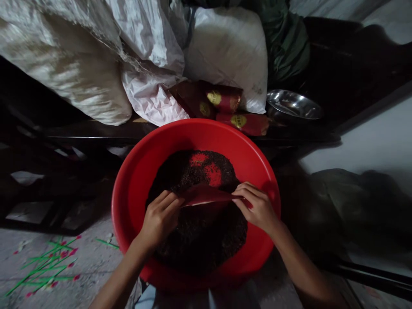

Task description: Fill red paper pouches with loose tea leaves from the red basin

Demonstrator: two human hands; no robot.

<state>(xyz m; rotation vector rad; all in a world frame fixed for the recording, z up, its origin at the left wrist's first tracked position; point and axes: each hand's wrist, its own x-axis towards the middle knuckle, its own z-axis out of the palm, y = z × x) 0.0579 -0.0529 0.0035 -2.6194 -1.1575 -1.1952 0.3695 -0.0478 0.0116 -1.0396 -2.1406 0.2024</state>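
A dark red packet (202, 194) is stretched between my two hands, its pale edge facing me. My left hand (163, 214) pinches its left end, and my right hand (254, 202) pinches the right end between thumb and fingers. Below the packet stands a big red plastic tub (128, 180), partly filled with dark loose material (199, 249) that looks like dried leaves or tea. Red tub bottom shows through two bare patches at the far side. Whether anything is inside the packet I cannot tell.
Several maroon packets with yellow labels (241, 122) lie on a dark bench (96, 131) behind the tub. Stuffed white sacks (228, 51) and a steel bowl (294, 104) are there too. Green sticks with pink tips (48, 268) litter the floor at left.
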